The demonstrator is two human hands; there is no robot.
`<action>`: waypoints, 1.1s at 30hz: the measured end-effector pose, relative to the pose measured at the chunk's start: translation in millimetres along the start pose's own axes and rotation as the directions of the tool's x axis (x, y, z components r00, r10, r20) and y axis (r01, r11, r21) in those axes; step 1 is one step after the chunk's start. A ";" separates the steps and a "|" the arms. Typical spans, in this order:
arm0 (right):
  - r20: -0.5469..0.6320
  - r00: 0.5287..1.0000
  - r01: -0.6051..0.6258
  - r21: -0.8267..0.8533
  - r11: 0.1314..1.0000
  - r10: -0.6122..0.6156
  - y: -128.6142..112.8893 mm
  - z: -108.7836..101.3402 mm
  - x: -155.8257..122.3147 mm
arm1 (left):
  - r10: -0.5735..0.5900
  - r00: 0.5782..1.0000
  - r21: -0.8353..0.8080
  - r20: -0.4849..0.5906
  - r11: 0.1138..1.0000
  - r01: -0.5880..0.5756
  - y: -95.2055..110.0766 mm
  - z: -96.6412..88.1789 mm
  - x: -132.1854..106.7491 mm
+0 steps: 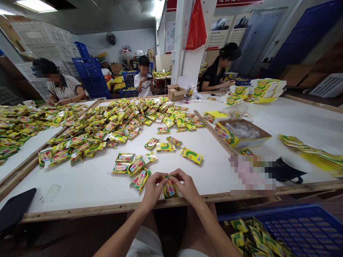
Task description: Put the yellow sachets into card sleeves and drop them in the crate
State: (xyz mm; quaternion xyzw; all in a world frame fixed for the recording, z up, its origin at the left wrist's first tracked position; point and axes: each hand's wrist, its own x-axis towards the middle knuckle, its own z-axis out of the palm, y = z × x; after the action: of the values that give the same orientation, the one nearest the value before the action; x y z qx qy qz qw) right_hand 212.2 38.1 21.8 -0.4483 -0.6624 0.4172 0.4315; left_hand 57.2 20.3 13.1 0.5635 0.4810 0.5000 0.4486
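1. Here we are at the near edge of the white table (102,191), and both bare hands are busy with one small yellow-green box (170,189).
2. The left hand (156,185) has thumb and fingers drawn in narrow, pinching the box's top end from its side.
3. The right hand (187,185) mirrors it, fingertips close to the left's, gripping that same top end. Whether the flap is shut, I can't tell; fingers cover it.
4. The box sits between the hands, printed face showing, right by the wooden edging (112,210).
5. Just beyond the left hand, a loose cluster of similar boxes (139,178); further off, a great heap of boxes (118,119) sprawls across the table.
6. Over to the right, an open carton (248,143) holds clear plastic, with a dark cup (285,170) nearer the edge.
7. Below on the right, a blue basket (302,223) holds more packets (254,237).
8. Across the table, a person in a striped top (70,87) bends over the left-hand pile (24,123).
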 end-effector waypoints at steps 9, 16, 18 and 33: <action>-0.251 0.968 -0.091 -0.331 0.939 0.006 -25.5 -88.3 -52.6 | 0.263 0.964 0.618 -0.041 0.765 -0.182 5.8 -67.1 25.3; -0.411 0.907 -0.270 -0.404 0.874 0.090 -29.5 -140.8 -96.1 | 0.191 0.967 0.641 -0.169 0.767 -0.040 14.8 -98.8 46.9; -0.376 0.923 -0.189 -0.262 0.946 0.080 -30.1 -99.8 -81.7 | 0.210 0.959 0.489 -0.193 0.867 -0.092 23.5 -71.4 39.4; 0.024 1.000 -0.014 0.077 0.997 0.012 -0.7 -3.2 -13.8 | -0.006 0.998 -0.066 0.068 0.998 0.011 -4.3 -12.1 -6.9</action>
State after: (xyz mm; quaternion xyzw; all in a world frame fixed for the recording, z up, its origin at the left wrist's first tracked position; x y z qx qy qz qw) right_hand 218.1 25.2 20.6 -0.4306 -0.6480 0.4506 0.4378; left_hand 44.5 14.4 9.1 0.5630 0.4511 0.4943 0.4850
